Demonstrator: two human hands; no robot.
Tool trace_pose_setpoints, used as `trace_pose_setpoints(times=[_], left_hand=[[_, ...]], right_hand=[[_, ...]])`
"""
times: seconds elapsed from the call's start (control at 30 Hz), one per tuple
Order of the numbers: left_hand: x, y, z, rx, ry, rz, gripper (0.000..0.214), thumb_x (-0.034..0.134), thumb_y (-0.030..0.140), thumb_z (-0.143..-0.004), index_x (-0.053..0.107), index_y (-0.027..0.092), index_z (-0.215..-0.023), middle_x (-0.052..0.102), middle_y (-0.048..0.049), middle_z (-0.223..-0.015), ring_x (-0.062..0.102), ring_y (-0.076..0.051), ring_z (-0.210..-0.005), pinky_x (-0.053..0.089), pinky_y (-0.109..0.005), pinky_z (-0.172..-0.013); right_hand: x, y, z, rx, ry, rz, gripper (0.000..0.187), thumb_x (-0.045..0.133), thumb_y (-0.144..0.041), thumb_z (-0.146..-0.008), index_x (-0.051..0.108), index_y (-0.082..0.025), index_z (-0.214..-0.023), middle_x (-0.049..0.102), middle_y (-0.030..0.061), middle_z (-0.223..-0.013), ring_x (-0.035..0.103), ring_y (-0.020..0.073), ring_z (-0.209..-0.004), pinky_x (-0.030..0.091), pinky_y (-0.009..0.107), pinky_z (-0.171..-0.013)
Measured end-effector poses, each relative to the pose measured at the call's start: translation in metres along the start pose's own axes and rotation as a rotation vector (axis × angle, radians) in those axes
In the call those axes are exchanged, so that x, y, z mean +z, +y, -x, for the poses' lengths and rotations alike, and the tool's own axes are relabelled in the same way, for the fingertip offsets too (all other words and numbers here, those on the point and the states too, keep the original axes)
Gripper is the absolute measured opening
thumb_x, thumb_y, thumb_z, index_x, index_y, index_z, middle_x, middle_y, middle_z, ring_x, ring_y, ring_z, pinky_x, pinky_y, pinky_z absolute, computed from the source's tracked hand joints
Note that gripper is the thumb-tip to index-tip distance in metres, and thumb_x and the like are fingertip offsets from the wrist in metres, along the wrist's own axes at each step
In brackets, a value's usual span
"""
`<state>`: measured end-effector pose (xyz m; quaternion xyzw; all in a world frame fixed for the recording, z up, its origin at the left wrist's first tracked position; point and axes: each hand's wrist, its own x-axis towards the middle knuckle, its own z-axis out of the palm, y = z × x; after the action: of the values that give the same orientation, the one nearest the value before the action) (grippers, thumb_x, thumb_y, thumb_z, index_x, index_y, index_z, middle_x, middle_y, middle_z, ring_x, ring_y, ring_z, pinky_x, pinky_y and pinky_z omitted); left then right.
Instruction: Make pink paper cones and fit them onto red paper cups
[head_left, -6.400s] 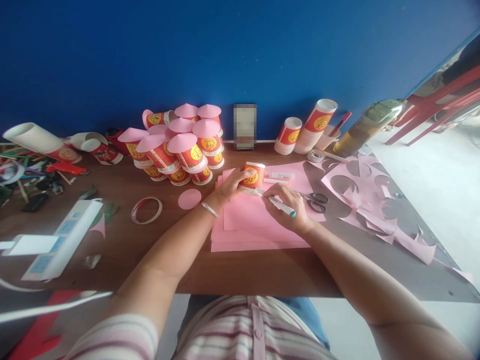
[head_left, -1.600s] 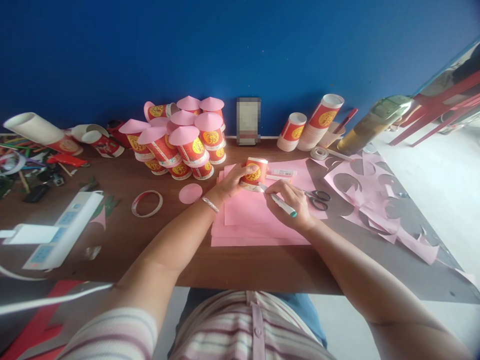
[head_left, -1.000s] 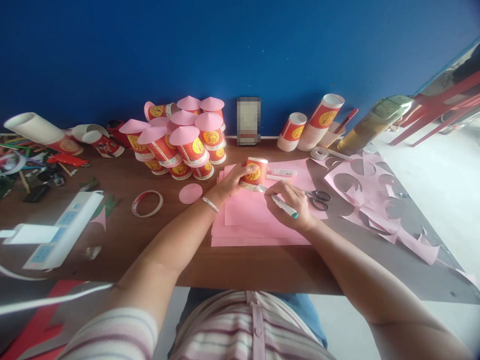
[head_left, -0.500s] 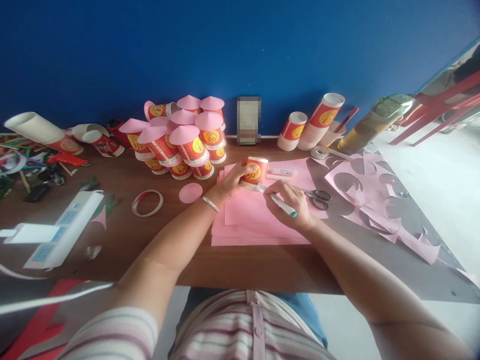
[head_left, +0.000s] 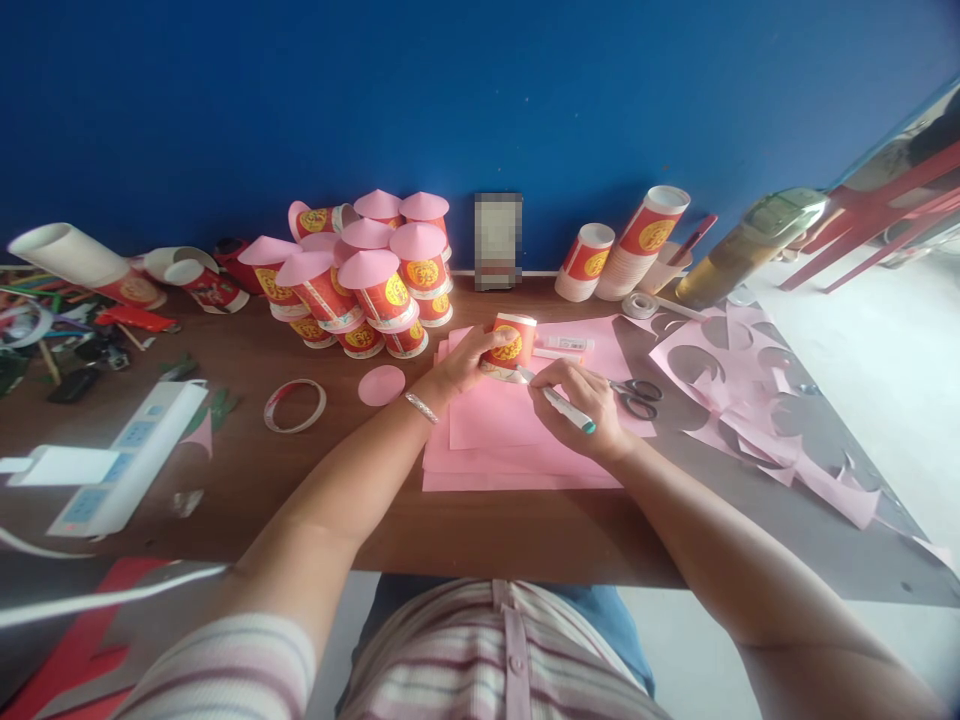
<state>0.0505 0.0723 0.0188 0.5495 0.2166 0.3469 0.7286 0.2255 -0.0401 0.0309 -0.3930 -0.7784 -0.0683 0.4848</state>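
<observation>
My left hand (head_left: 469, 360) is wrapped round a red paper cup (head_left: 517, 333) with a yellow emblem, thumb across its front. Between the fingers of my right hand (head_left: 577, 397) is a white marker (head_left: 568, 408) with a green end. Its tip meets or nearly meets the pale band at the cup's lower edge. Beneath both hands lie stacked pink paper sheets (head_left: 487, 465). Just beyond the cup rest white pens or markers (head_left: 566, 343), and scissors (head_left: 637, 398) lie right of my right hand.
Cups with pink cone tops (head_left: 369, 270) stand stacked at the back left. A tape roll (head_left: 295, 406), a pink paper disc (head_left: 382, 386) and a power strip (head_left: 131, 455) lie to the left. Cup stacks (head_left: 645, 240), a bottle (head_left: 750, 245) and pink scraps (head_left: 750, 390) are on the right.
The marker and my right hand have shifted very slightly along the cup's lower edge. My left hand keeps its hold on the cup.
</observation>
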Motion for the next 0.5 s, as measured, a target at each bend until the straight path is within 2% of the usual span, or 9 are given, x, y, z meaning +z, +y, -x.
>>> trace_pose_setpoints(times=[0.17, 0.33, 0.5], left_hand=[[-0.0013, -0.0024, -0.0010, -0.043, 0.046, 0.042, 0.041, 0.081, 0.052, -0.079, 0.064, 0.015, -0.073, 0.059, -0.0019, -0.074, 0.058, -0.014, -0.071, 0.049, -0.024, -0.061], [0.0001, 0.0002, 0.0005, -0.034, 0.028, 0.031, 0.042, 0.081, 0.051, -0.081, 0.060, 0.017, -0.070, 0.057, -0.0005, -0.070, 0.056, -0.013, -0.066, 0.048, -0.025, -0.060], [0.0005, -0.0001, 0.0001, -0.060, 0.026, 0.057, 0.038, 0.079, 0.051, -0.081, 0.066, 0.016, -0.078, 0.061, -0.0010, -0.073, 0.060, -0.014, -0.070, 0.051, -0.026, -0.065]], right_hand=[[0.0010, 0.0018, 0.0012, 0.013, 0.012, 0.021, 0.021, 0.058, -0.005, -0.092, 0.054, -0.025, -0.088, 0.065, -0.0027, -0.071, 0.058, 0.0137, -0.059, 0.046, 0.026, -0.057], [0.0012, 0.0019, 0.0013, -0.001, 0.003, 0.018, 0.020, 0.057, -0.005, -0.092, 0.054, -0.025, -0.089, 0.066, -0.0026, -0.072, 0.058, 0.0134, -0.059, 0.047, 0.026, -0.059], [0.0009, 0.0022, 0.0016, 0.003, -0.003, 0.043, 0.021, 0.057, -0.005, -0.091, 0.054, -0.025, -0.088, 0.064, -0.0029, -0.070, 0.057, 0.0134, -0.058, 0.047, 0.026, -0.057]])
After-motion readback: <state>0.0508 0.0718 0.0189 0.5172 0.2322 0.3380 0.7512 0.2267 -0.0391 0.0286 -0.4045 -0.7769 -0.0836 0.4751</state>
